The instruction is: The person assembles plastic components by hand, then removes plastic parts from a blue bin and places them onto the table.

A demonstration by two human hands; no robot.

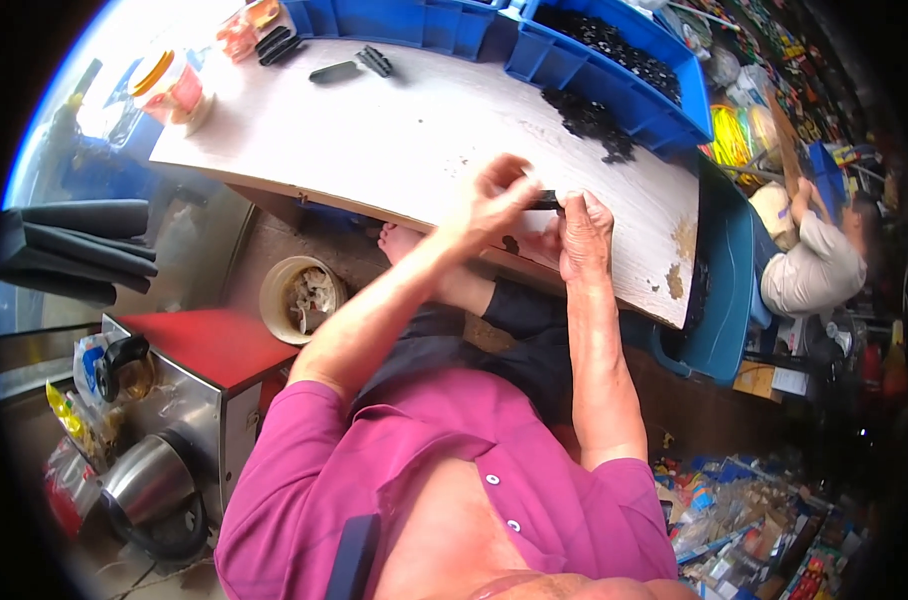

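My right hand (585, 238) pinches a small black part (545, 200) between thumb and fingers, just above the near edge of the pale table (374, 140). Close by on its left is my left hand (491, 203), its thumb at the part's other end. The left fingers are curled and smeared by motion, so their grip does not show. Beyond my hands, a heap of small black pieces (589, 122) lies on the table. Behind the heap stands a blue bin (694, 95) filled with more black pieces.
Another blue bin (394, 25) stands along the far edge. Black clips (375, 61) and a lidded jar (169, 88) sit at the far left. Below are a bucket (276, 300) and a red-topped cabinet (209, 345). A teal tub (724, 290) adjoins the right end; beyond it a person bends over.
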